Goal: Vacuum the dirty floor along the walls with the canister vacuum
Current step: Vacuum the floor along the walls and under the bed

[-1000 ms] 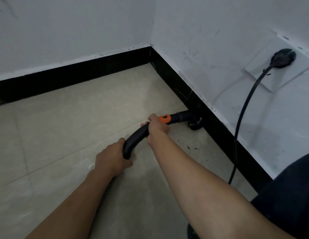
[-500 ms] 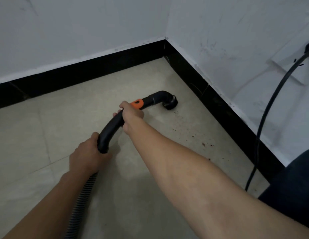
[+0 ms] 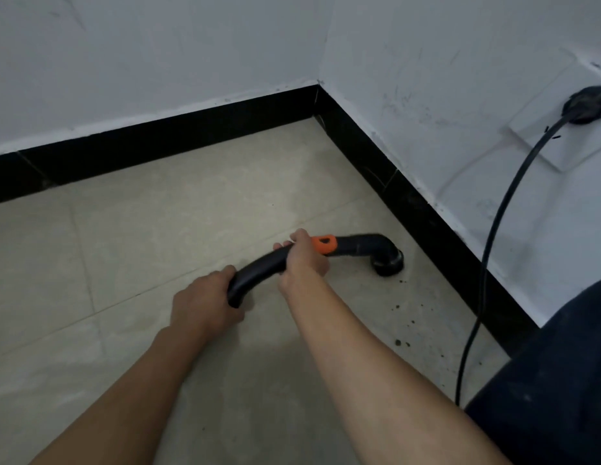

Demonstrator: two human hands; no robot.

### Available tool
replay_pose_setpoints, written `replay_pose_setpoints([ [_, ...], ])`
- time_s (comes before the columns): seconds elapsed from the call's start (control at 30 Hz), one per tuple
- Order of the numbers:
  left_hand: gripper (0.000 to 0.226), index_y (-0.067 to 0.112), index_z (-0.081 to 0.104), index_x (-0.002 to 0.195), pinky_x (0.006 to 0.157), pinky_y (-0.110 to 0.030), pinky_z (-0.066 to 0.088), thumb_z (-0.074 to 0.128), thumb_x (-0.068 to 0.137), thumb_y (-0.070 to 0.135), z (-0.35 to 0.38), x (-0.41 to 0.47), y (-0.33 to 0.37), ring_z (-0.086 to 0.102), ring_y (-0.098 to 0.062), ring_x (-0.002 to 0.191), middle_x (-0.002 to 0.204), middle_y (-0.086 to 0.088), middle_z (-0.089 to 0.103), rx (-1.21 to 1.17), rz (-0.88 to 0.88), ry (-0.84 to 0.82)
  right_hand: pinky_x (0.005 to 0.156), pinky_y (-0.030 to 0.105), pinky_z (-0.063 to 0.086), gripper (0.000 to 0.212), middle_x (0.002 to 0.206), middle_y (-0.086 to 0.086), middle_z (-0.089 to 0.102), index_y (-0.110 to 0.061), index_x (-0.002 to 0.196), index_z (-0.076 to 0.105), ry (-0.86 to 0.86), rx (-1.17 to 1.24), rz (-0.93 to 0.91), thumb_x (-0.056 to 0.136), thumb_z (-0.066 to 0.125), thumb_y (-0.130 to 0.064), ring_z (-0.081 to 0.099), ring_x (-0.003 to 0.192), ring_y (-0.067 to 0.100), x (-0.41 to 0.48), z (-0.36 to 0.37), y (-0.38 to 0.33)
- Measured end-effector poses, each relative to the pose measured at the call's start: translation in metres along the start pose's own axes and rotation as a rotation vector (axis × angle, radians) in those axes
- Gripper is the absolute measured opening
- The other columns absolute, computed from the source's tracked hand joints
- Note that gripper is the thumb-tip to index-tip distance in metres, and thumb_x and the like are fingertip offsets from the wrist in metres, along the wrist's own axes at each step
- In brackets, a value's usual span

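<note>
Room corner: pale beige tiled floor, two white walls meeting at upper centre, black skirting running along the base of both.

Hands: I see both clamped on the curved black vacuum wand. Left hand grips the rear end of the curve, fingers wrapped under it. Right hand grips further forward, touching the orange collar. The hands are apart, with a bare stretch of wand between them.

Nozzle: a short elbow bent downward, mouth on the floor, near the right-hand skirting but not touching it.

Dirt specks: dark crumbs scattered on the tile between the nozzle and the lower right, along the right wall. A few lie just beside the nozzle mouth.

Power cord: black, hanging from a plug seated in a white socket plate on the right wall, dropping past the skirting to the floor.

Lower right: a dark mass fills the corner of the view. Possibly clothing or the canister body; too dim for me to tell.
</note>
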State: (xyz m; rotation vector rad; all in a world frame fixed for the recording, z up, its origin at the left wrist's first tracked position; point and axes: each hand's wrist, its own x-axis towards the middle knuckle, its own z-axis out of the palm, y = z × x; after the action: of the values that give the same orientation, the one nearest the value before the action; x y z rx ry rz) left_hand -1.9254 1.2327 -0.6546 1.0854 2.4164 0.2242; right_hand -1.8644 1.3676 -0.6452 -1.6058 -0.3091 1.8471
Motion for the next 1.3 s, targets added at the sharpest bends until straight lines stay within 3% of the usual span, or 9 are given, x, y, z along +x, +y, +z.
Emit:
replay_pose_setpoints([
  [0.17, 0.041, 0.028, 0.05, 0.106, 0.064, -0.028, 0.037, 0.072, 0.072, 0.033, 0.015, 0.003, 0.024, 0.059, -0.021, 0.09, 0.1, 0.003, 0.061, 0.003, 0.057, -0.051, 0.045, 0.023, 0.052, 0.017, 0.069, 0.008, 0.06, 0.0, 0.099, 0.061, 0.076, 0.037, -0.035, 0.083, 0.063, -0.001, 0.059, 0.047, 0.018, 0.008, -0.026, -0.014],
  [0.33, 0.032, 0.028, 0.045, 0.094, 0.062, -0.031, 0.041, 0.07, 0.074, 0.032, -0.001, 0.001, -0.002, 0.053, -0.021, 0.076, 0.085, 0.003, 0.057, -0.049, -0.06, 0.05, 0.042, 0.024, 0.051, 0.009, 0.059, 0.008, 0.054, -0.002, 0.088, 0.056, -0.075, -0.055, 0.013, 0.082, 0.061, 0.003, 0.049, 0.03, 0.012, 0.001, 0.018, 0.0],
  [0.5, 0.031, 0.021, 0.049, 0.094, 0.053, -0.029, 0.033, 0.073, 0.075, 0.027, -0.02, -0.009, -0.036, 0.052, -0.023, 0.069, 0.075, 0.0, 0.052, -0.075, -0.208, 0.158, 0.05, 0.025, 0.054, 0.007, 0.064, 0.007, 0.057, -0.003, 0.088, 0.058, -0.252, -0.192, 0.143, 0.084, 0.063, -0.002, 0.058, 0.048, 0.02, -0.018, 0.058, 0.027],
  [0.7, 0.026, 0.026, 0.051, 0.09, 0.061, -0.031, 0.04, 0.071, 0.073, 0.022, -0.013, -0.024, -0.055, 0.055, -0.025, 0.074, 0.076, 0.001, 0.056, -0.059, -0.208, 0.084, 0.048, 0.025, 0.052, 0.031, 0.064, 0.005, 0.062, 0.001, 0.111, 0.061, -0.115, -0.107, 0.107, 0.081, 0.065, -0.006, 0.059, 0.04, 0.014, -0.02, 0.035, 0.062],
  [0.87, 0.025, 0.026, 0.052, 0.09, 0.063, -0.032, 0.043, 0.071, 0.074, 0.024, -0.01, -0.026, -0.056, 0.056, -0.025, 0.077, 0.08, 0.0, 0.058, -0.047, -0.193, 0.067, 0.048, 0.023, 0.049, 0.031, 0.071, 0.005, 0.064, -0.003, 0.112, 0.059, -0.075, -0.04, 0.111, 0.082, 0.065, -0.008, 0.062, 0.045, 0.016, -0.02, 0.026, 0.067],
  [1.03, 0.028, 0.021, 0.05, 0.089, 0.056, -0.03, 0.036, 0.073, 0.074, 0.024, -0.022, -0.026, -0.059, 0.053, -0.024, 0.069, 0.073, -0.001, 0.054, -0.057, -0.269, 0.167, 0.046, 0.023, 0.053, 0.017, 0.064, 0.007, 0.057, 0.0, 0.1, 0.061, -0.269, -0.198, 0.17, 0.084, 0.064, -0.002, 0.056, 0.046, 0.018, -0.03, 0.061, 0.057],
  [1.17, 0.037, 0.015, 0.046, 0.09, 0.053, -0.03, 0.035, 0.074, 0.072, 0.031, -0.025, -0.021, -0.056, 0.051, -0.026, 0.066, 0.072, -0.002, 0.051, -0.055, -0.312, 0.275, 0.052, 0.027, 0.053, 0.015, 0.075, 0.007, 0.059, -0.004, 0.1, 0.056, -0.526, -0.454, 0.233, 0.087, 0.064, -0.005, 0.062, 0.058, 0.019, -0.035, 0.093, 0.041],
  [1.3, 0.038, 0.014, 0.045, 0.088, 0.054, -0.031, 0.035, 0.073, 0.073, 0.033, -0.022, -0.019, -0.061, 0.05, -0.027, 0.064, 0.068, 0.0, 0.047, -0.069, -0.326, 0.322, 0.056, 0.028, 0.054, 0.015, 0.078, 0.006, 0.061, -0.006, 0.1, 0.057, -0.596, -0.543, 0.243, 0.087, 0.065, -0.008, 0.065, 0.06, 0.019, -0.031, 0.103, 0.047],
])
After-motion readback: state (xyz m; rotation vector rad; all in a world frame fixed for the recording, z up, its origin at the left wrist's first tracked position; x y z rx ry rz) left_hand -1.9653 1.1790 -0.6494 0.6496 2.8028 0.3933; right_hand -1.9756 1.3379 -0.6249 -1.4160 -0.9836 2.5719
